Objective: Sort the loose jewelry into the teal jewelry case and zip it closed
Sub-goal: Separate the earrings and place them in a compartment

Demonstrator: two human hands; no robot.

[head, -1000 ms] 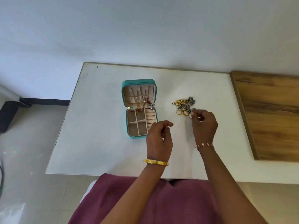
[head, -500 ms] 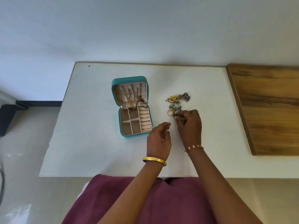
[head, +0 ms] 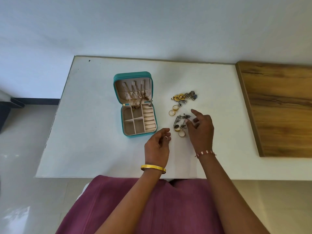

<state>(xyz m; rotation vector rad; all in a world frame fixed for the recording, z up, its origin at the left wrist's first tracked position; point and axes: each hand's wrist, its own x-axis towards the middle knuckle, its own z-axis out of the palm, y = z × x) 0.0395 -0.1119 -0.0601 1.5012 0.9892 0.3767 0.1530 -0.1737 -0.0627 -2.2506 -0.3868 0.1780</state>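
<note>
In the head view our right hand (head: 200,130) hovers with loose, released fingers, touching the small jewelry cluster (head: 181,123) just to its left on the tabletop (head: 94,132). Our left hand (head: 157,145), loosely curled and empty, is near the open teal jewelry case (head: 135,105). A moment ago this cluster lay farther away, with the other pile (head: 184,97).

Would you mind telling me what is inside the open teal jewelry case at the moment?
Gold chains hang in the case lid, trailing into the tray. The divided compartments and ring rolls look empty; the lid pocket's contents are hidden.
</note>
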